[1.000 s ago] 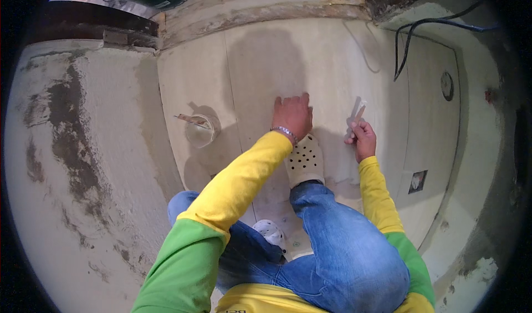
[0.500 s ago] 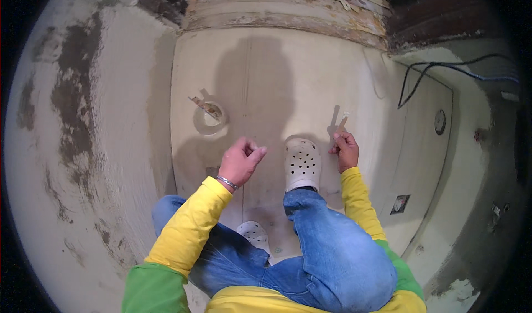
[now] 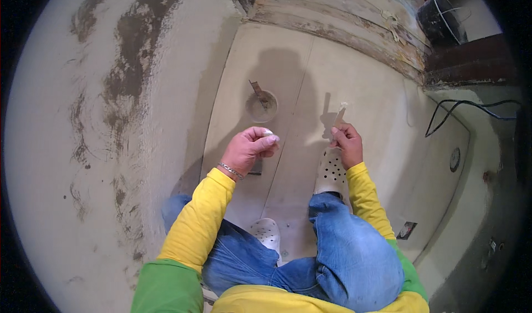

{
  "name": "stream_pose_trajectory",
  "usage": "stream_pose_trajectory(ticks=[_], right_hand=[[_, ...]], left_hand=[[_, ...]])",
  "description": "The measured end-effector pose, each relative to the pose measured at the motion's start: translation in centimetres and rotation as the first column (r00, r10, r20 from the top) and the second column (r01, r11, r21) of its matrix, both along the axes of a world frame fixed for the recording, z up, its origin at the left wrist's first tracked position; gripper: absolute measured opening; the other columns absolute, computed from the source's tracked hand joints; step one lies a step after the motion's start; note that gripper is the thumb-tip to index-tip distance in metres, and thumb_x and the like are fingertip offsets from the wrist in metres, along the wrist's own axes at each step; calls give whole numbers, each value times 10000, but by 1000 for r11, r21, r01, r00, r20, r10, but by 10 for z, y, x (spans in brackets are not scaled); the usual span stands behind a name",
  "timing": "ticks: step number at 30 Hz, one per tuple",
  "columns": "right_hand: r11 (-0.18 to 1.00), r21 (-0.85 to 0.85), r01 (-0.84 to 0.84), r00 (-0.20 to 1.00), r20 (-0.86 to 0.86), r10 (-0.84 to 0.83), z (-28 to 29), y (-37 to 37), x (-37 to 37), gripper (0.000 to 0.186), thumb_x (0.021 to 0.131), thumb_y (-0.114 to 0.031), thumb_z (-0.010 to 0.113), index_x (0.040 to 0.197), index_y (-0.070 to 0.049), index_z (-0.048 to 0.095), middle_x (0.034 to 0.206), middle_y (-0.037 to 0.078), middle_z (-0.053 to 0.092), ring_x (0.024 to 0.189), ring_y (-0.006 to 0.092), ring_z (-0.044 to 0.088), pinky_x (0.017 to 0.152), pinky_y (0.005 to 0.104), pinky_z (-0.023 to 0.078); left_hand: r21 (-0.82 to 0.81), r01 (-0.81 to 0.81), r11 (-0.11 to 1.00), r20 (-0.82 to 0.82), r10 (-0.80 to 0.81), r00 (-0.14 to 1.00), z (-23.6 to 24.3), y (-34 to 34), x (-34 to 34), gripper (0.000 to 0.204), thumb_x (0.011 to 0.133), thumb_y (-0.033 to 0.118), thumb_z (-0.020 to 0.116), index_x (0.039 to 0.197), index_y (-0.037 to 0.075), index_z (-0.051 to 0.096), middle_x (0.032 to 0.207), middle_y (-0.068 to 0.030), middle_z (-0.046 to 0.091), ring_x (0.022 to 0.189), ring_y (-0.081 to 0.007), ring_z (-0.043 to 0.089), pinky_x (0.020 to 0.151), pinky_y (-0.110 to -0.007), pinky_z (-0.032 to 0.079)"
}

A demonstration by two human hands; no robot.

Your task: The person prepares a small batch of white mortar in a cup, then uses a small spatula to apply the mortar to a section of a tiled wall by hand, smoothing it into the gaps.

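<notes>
My right hand (image 3: pixel 348 144) grips a thin, flat wooden stick (image 3: pixel 339 119) between thumb and fingers. A white smear covers the stick's upper tip. My left hand (image 3: pixel 252 149) is closed in a pinch, with white stuff on the thumb and fingertips; whether anything is held there I cannot make out. Just beyond it stands a round pale tub (image 3: pixel 255 113), and a narrow brown-stained scraper (image 3: pixel 257 91) leans out over its rim. Both hands are above cream panels (image 3: pixel 293 130), apart from the tub.
Perforated white clogs (image 3: pixel 331 171) are on my feet. Rough wooden boards (image 3: pixel 343 27) cross the far side, where a black bucket (image 3: pixel 440 19) lies tilted. At the right hangs a looped black cable (image 3: pixel 471 103). A patchy plastered wall (image 3: pixel 160 91) rises on the left.
The view has turned, so the tub and panels appear further right. My left hand has rolled, showing its whitened thumb and fingertips. My right hand keeps hold of the stick.
</notes>
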State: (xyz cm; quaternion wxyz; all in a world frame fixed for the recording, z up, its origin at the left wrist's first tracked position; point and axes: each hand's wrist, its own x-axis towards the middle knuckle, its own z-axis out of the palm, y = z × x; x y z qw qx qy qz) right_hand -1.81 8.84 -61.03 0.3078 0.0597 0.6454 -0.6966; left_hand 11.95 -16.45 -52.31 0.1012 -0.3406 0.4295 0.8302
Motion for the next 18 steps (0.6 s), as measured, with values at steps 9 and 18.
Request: stream_pose_trajectory(ticks=[9,18], right_hand=[[988,-20,-155,988,7,155,-9,-34,15,185,852,-141,698,958,-9,623,786,23,611,651,98,558,583,249,502],[989,-46,-139,988,66,142,-15,-29,14,220,841,-157,712,971,-3,622,796,26,597,665,103,556,584,255,503]], left_hand=[[-205,-180,962,188,219,957,-14,-33,7,351,941,421,566,800,100,581,736,-56,651,653,-214,669,682,-361,566],[111,-321,941,129,306,943,-5,-30,-8,536,956,551,431,812,78,637,771,-107,689,704,-262,692,731,-401,561]])
